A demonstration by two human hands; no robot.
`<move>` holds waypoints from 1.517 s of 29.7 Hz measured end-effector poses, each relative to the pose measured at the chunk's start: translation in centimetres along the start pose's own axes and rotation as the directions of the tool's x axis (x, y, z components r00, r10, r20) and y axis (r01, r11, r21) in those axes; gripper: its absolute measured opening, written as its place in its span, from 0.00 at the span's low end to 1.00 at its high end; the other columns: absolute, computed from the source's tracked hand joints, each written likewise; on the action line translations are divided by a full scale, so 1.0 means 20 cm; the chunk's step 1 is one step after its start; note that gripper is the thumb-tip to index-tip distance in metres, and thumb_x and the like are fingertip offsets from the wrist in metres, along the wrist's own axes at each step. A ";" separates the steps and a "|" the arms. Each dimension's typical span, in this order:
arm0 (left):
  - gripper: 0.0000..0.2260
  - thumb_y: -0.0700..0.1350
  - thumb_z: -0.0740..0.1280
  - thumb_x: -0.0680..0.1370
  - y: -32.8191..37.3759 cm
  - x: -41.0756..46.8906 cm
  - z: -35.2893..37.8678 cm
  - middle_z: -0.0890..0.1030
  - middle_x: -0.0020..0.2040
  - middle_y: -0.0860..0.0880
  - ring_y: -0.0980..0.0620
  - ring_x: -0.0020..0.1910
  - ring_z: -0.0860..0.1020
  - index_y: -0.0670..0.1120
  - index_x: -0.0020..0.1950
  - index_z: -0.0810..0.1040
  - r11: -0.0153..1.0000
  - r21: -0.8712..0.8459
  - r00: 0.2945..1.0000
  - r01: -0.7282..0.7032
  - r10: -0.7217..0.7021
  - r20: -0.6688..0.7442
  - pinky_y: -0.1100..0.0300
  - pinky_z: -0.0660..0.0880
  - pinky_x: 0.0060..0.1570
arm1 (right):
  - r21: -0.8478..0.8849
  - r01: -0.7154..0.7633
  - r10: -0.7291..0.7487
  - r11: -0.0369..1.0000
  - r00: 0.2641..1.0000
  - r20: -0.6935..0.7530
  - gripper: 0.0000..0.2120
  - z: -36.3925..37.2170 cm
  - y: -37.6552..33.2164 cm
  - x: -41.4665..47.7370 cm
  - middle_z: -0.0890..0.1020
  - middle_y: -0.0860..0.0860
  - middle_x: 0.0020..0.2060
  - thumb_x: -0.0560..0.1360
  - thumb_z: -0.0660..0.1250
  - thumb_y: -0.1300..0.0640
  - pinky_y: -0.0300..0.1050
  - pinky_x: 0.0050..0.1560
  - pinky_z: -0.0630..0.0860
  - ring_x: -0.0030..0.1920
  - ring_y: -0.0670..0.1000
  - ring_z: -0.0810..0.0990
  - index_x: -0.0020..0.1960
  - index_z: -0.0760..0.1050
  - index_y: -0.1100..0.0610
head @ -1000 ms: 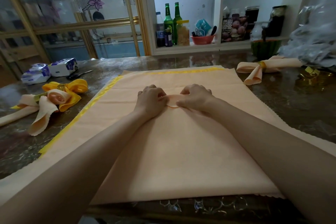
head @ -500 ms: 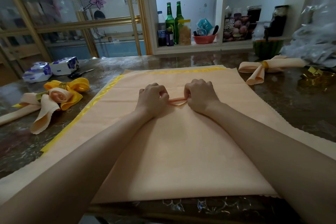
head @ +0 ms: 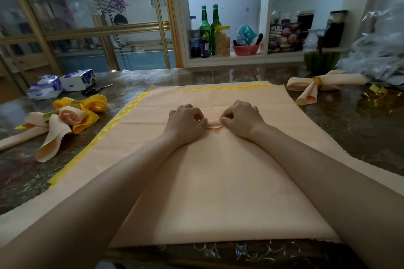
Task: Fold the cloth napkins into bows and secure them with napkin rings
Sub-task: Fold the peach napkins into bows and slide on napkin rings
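My left hand (head: 185, 123) and right hand (head: 242, 119) pinch the napkin (head: 218, 192) spread on the worktop (head: 360, 137), its raised loop of a second ago now a flat pleat (head: 213, 125), the folding barely begun, I judge.

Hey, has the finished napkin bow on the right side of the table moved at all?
No. The bow still lies just in front of the watermelon, same spot.

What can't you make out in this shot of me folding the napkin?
Head view, the only one:
Fingertips of the left hand and right hand: curled under, so their pinch on the peach napkin's fold is hidden.
Napkin ring on the finished bow, far right: too small for detail.
Gold rings beside it: dim and blurred, count unclear.
Labels on the green bottles: too small to read.
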State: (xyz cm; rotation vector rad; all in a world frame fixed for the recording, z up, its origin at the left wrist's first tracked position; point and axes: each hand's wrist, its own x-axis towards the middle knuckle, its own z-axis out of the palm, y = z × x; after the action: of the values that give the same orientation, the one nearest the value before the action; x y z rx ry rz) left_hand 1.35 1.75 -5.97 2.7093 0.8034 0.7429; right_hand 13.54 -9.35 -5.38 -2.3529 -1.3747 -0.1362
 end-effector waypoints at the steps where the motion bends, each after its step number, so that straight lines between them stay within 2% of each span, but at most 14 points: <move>1: 0.08 0.48 0.64 0.76 0.00 0.00 0.00 0.78 0.51 0.48 0.48 0.55 0.73 0.46 0.49 0.81 1.000 -0.005 1.000 -0.003 0.004 0.001 0.54 0.65 0.59 | 0.010 -0.004 0.004 1.000 1.000 0.002 0.13 0.00 0.00 0.00 0.76 0.53 0.57 0.78 0.61 0.50 0.49 0.61 0.65 0.60 0.54 0.71 0.58 0.80 0.52; 9: 0.06 0.45 0.65 0.75 0.01 -0.01 -0.01 0.77 0.51 0.48 0.48 0.54 0.73 0.47 0.48 0.80 0.999 -0.006 0.998 -0.042 0.042 0.050 0.54 0.66 0.59 | 0.084 0.001 -0.001 0.996 1.000 0.000 0.09 -0.02 -0.02 -0.02 0.79 0.51 0.53 0.76 0.64 0.52 0.48 0.59 0.65 0.56 0.52 0.73 0.52 0.80 0.54; 15: 0.08 0.45 0.63 0.75 0.02 -0.01 -0.02 0.77 0.52 0.48 0.48 0.54 0.73 0.47 0.50 0.80 0.992 0.050 0.990 -0.115 0.110 0.083 0.54 0.67 0.57 | -0.009 0.067 -0.067 0.998 0.997 -0.027 0.08 -0.02 -0.06 -0.04 0.79 0.52 0.52 0.77 0.62 0.55 0.48 0.59 0.66 0.54 0.53 0.74 0.53 0.77 0.55; 20: 0.08 0.44 0.63 0.75 0.02 -0.01 -0.02 0.78 0.52 0.46 0.46 0.54 0.73 0.45 0.51 0.79 0.984 0.100 0.987 -0.146 0.138 0.080 0.56 0.66 0.55 | 0.150 0.025 -0.029 0.988 0.999 0.026 0.04 -0.06 -0.05 -0.06 0.77 0.50 0.46 0.74 0.63 0.60 0.48 0.57 0.72 0.50 0.52 0.75 0.45 0.75 0.53; 24: 0.07 0.43 0.64 0.74 0.04 -0.01 -0.04 0.77 0.52 0.49 0.48 0.54 0.72 0.47 0.51 0.77 0.983 0.099 0.987 -0.155 0.149 0.066 0.56 0.65 0.54 | 0.092 0.080 -0.079 0.993 0.997 -0.010 0.06 -0.08 -0.05 -0.07 0.76 0.49 0.44 0.72 0.64 0.63 0.46 0.54 0.72 0.47 0.50 0.74 0.42 0.73 0.52; 26: 0.08 0.44 0.65 0.74 0.05 -0.01 -0.06 0.76 0.52 0.50 0.50 0.54 0.71 0.48 0.52 0.79 0.968 0.148 0.977 -0.204 0.193 0.089 0.59 0.64 0.54 | 0.062 0.116 -0.116 0.991 0.993 -0.003 0.06 -0.09 -0.06 -0.08 0.75 0.49 0.43 0.72 0.64 0.63 0.45 0.52 0.71 0.47 0.51 0.74 0.42 0.73 0.52; 30: 0.08 0.47 0.65 0.76 0.08 -0.02 -0.10 0.76 0.48 0.50 0.52 0.48 0.71 0.47 0.51 0.80 0.944 0.180 0.953 -0.276 0.244 0.181 0.61 0.66 0.45 | -0.022 0.138 -0.135 0.990 0.986 0.093 0.05 -0.13 -0.06 -0.11 0.75 0.47 0.44 0.74 0.63 0.56 0.46 0.57 0.68 0.48 0.49 0.72 0.45 0.78 0.52; 33: 0.07 0.46 0.64 0.78 0.09 -0.02 -0.09 0.79 0.46 0.47 0.50 0.43 0.74 0.43 0.49 0.79 0.987 0.058 0.963 -0.150 0.133 0.234 0.57 0.73 0.45 | 0.095 0.054 -0.067 0.994 0.988 0.141 0.07 -0.13 -0.05 -0.11 0.79 0.49 0.47 0.76 0.62 0.55 0.48 0.56 0.72 0.50 0.51 0.75 0.46 0.79 0.52; 37: 0.08 0.47 0.67 0.77 0.08 0.00 -0.10 0.75 0.44 0.50 0.53 0.42 0.72 0.45 0.52 0.79 0.990 -0.116 0.958 0.086 -0.050 0.283 0.62 0.67 0.42 | 0.203 -0.028 0.007 0.979 0.995 0.104 0.08 -0.09 -0.03 -0.09 0.80 0.52 0.50 0.77 0.65 0.55 0.47 0.56 0.73 0.51 0.52 0.77 0.52 0.79 0.57; 42: 0.08 0.46 0.68 0.76 0.06 0.01 -0.11 0.79 0.49 0.48 0.54 0.47 0.73 0.45 0.53 0.81 0.991 -0.096 0.954 0.094 -0.062 0.294 0.65 0.66 0.46 | 0.239 -0.067 0.035 0.969 0.990 0.136 0.10 -0.07 -0.01 -0.08 0.80 0.53 0.51 0.76 0.67 0.56 0.42 0.53 0.71 0.50 0.49 0.75 0.55 0.80 0.56; 45: 0.08 0.44 0.68 0.76 0.05 0.01 -0.13 0.81 0.52 0.48 0.55 0.47 0.74 0.45 0.53 0.82 0.992 -0.097 0.949 0.080 -0.046 0.311 0.65 0.67 0.47 | 0.221 -0.041 0.009 0.974 0.990 0.144 0.08 -0.09 -0.03 -0.08 0.82 0.51 0.52 0.76 0.66 0.58 0.45 0.57 0.73 0.53 0.51 0.77 0.52 0.82 0.55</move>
State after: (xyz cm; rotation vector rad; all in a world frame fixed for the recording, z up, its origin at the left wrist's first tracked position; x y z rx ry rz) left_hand 0.62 1.29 -3.34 2.5967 0.7452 0.3246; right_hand 12.49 -11.12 -4.10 -2.2252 -1.3468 0.1881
